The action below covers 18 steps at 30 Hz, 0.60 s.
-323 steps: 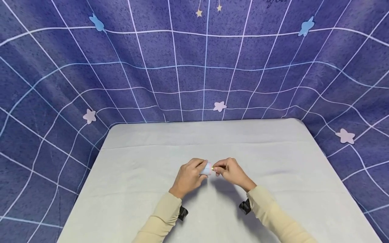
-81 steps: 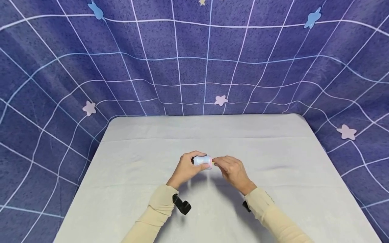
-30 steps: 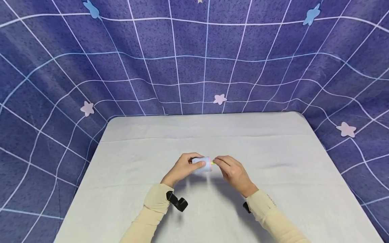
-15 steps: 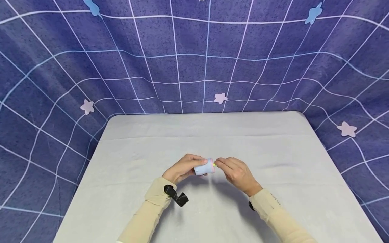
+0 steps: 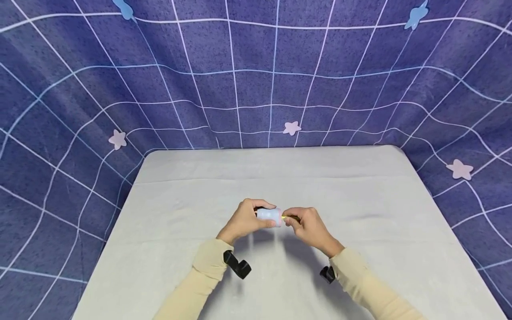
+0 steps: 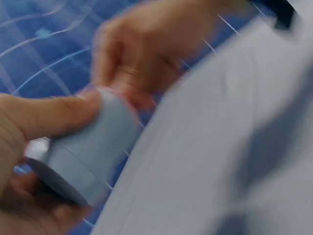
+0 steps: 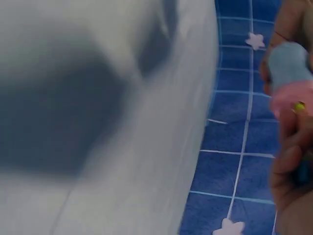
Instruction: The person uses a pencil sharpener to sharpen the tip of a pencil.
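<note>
My left hand (image 5: pixel 241 221) grips a small light blue cylinder with a pink end, held sideways above the table; its thumb lies along the near side. In the left wrist view the cylinder (image 6: pixel 100 142) is blurred, its flat base toward the camera. My right hand (image 5: pixel 314 230) pinches a thin yellow stick (image 5: pixel 284 217) between thumb and curled fingers, right at the pink end (image 7: pixel 288 95). The stick's tip meets the pink face; how deep it sits inside cannot be told. Something dark teal (image 7: pixel 304 169) shows within the right hand.
A pale cloth-covered table (image 5: pixel 192 191) lies under both hands. Behind it and at both sides hangs a blue curtain (image 5: pixel 248 89) with a grid and stars. Black camera mounts (image 5: pixel 238 268) sit at both wrists.
In the last half second the left hand has turned the cylinder level. The right hand has rolled, its fingers now curled and more of the yellow stick visible. Earlier the cylinder changed tilt repeatedly.
</note>
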Available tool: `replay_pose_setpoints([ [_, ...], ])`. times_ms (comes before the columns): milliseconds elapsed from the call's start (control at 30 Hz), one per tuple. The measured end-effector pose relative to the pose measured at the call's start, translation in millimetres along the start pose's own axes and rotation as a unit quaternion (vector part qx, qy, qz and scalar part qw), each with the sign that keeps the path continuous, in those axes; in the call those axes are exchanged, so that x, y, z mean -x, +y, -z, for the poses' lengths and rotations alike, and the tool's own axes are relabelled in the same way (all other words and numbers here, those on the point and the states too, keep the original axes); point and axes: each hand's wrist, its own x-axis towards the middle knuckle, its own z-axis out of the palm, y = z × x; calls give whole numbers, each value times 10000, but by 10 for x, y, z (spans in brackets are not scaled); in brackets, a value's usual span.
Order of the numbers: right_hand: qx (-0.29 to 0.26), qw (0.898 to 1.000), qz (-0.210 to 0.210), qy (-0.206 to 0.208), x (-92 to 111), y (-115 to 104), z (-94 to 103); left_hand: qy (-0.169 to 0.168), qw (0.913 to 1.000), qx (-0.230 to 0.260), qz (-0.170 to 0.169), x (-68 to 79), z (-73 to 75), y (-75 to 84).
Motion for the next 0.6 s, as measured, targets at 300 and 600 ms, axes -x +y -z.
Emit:
replay_pose_setpoints([
  [300, -874, 9845, -1315, -761, -156, -19, 139, 802, 9826, -1289, -1066, 57, -129, 89],
  [600, 568, 9976, 115, 374, -77, 28, 20, 1167, 9740, -1502, -1232, 24, -106, 106],
])
